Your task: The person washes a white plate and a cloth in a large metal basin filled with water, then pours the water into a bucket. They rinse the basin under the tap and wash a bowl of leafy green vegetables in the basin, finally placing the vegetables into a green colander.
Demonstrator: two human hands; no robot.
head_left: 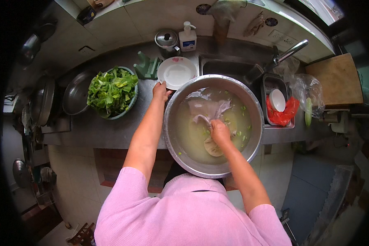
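Note:
My left hand (162, 90) grips the near left edge of a white plate (176, 73) with a pink floral motif. Whether the plate rests on the counter or is lifted cannot be told. In a large metal basin (170, 138) of cloudy water, my right hand (220, 132) is closed around a bunched pale cloth (203, 108). One part of the cloth spreads ahead of the fist and another bulges behind it. Bits of green leaf (243, 108) float around it. The basin stands at the counter's front edge, against my body, partly over the sink (230, 66).
Leafy greens (112, 90) fill a bowl (136, 92) to the left, beside a dark pan (77, 93). Behind the plate stand a green rack (147, 68), a lidded pot (166, 40) and a pump bottle (188, 38). Rightward are a faucet (292, 51), a small bowl (277, 100) on a red bag (283, 115), and a cucumber (308, 112).

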